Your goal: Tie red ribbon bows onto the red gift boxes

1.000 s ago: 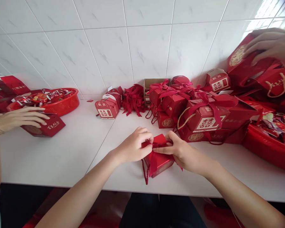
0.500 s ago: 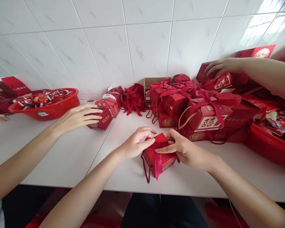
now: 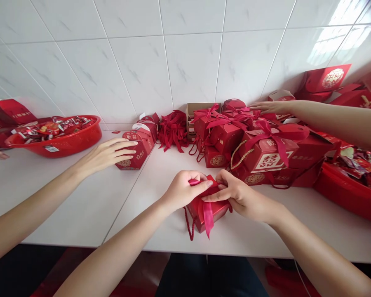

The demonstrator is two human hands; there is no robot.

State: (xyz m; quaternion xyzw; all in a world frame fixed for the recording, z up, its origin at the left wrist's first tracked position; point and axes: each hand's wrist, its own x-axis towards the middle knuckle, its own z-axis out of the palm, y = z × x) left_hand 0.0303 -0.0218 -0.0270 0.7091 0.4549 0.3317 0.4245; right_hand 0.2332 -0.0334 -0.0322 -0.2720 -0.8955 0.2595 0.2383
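Note:
A small red gift box (image 3: 216,214) with twisted red cord handles rests on the table in front of me. Across its top runs a pink-red ribbon (image 3: 208,216), one end hanging down the front. My left hand (image 3: 184,187) is closed over the box's left side, pinching a loop of the ribbon between thumb and fingers. From the other side, my right hand (image 3: 241,196) has its fingers bent around the ribbon at the centre, one finger pressed along the box top. The knot area is hidden under the fingers.
Ribboned red boxes (image 3: 266,154) are piled at the right, beside a red basin (image 3: 343,189) of sweets. Loose ribbons (image 3: 173,130) lie by the wall. Co-workers' hands reach over a box row (image 3: 137,150) and the pile. Another sweets basin (image 3: 64,142) stands left.
My left hand has closed from a looser reach onto the ribbon and shifted slightly right. The co-worker's hand at right has lowered from a raised box onto the pile.

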